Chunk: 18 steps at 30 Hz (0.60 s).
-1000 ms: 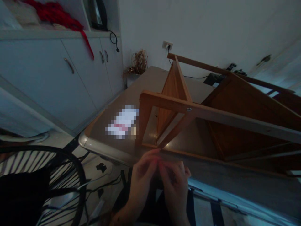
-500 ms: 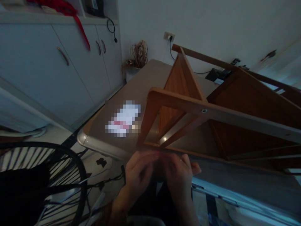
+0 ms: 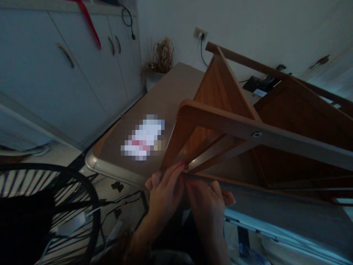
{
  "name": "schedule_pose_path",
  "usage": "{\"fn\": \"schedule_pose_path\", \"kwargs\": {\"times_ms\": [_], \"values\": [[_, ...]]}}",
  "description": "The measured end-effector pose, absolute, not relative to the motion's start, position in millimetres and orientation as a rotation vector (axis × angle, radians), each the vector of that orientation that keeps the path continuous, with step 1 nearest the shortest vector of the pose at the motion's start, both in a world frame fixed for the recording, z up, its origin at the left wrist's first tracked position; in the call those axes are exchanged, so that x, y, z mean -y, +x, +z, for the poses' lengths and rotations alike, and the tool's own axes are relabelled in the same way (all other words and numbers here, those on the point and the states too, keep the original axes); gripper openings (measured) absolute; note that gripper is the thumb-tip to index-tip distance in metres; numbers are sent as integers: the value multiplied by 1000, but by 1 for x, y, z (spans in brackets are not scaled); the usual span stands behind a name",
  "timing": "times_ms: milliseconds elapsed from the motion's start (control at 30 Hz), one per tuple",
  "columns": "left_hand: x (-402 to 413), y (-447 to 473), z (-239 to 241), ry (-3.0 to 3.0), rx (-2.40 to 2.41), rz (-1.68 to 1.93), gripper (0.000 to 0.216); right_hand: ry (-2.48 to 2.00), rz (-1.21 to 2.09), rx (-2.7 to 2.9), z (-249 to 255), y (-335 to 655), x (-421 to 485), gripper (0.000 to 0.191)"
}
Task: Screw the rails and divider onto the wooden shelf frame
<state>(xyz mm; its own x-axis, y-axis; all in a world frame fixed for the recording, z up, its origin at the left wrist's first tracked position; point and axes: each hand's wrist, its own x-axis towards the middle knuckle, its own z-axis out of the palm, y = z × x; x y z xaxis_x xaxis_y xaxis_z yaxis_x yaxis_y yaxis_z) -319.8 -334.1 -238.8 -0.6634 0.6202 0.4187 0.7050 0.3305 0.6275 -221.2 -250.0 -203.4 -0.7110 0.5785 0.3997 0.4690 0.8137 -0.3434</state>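
A brown wooden furniture frame (image 3: pixel 220 117) with slanted panels rests on the table. My left hand (image 3: pixel 165 191) is at the lower end of its nearest leg, fingers bent around the end and the index fingertip against the bottom rail. Close beside it, my right hand (image 3: pixel 208 198) is closed, with its fingers curled and fingertips near the left thumb. What lies between those right fingertips is hidden in shadow. A reddish-brown tip (image 3: pixel 229 198) sticks out past the right hand; I cannot tell what it is. A round metal fitting (image 3: pixel 257 134) shows in the frame's upper rail.
The grey-brown table (image 3: pixel 132 129) carries a blurred white sheet-like item (image 3: pixel 145 138). A black round-backed chair (image 3: pixel 95 206) stands at the left. Behind are white cabinets (image 3: pixel 82 73), a dried plant (image 3: pixel 162 57) and a wall socket (image 3: pixel 200 34). Cables (image 3: pixel 124 202) lie on the floor.
My left hand has moved slightly up, its fingers now reaching the leg's end and bottom rail. The right hand has stayed nearly in place. The view has tilted down a little.
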Motion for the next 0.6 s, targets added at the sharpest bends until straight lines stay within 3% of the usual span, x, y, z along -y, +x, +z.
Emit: {"fn": "schedule_pose_path", "kwargs": {"times_ms": [600], "values": [[332,-318,-241,-1210,2560,-1237,34,-752,290,2520,-205,-226,249,32]]}}
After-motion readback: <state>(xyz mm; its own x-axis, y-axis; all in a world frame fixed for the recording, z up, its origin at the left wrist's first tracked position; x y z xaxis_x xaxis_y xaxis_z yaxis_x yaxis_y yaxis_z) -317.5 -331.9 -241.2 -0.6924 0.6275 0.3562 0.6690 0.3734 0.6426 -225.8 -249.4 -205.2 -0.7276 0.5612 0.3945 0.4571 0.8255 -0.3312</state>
